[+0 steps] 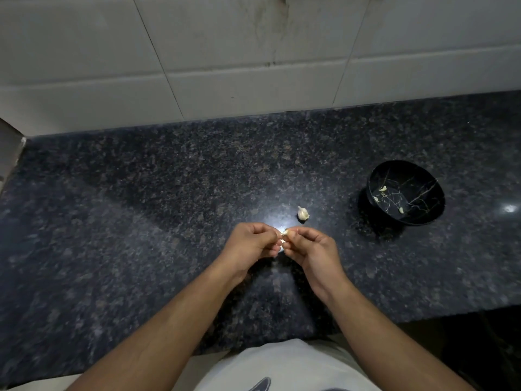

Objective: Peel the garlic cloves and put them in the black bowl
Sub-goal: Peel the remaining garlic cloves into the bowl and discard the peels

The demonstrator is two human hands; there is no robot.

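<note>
Head view: the left hand [253, 244] and right hand [310, 246] meet fingertip to fingertip, both pinching one garlic clove [285, 233], apparently part-peeled. A garlic bulb [303, 213] lies just beyond them. The black bowl [406, 193], far right, holds three cloves.

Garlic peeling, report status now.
Left hand and right hand both pinch one small pale garlic clove. Three peeled cloves in black marbled bowl. Partial garlic bulb waits on dark granite counter. Nothing obstructing.
</note>
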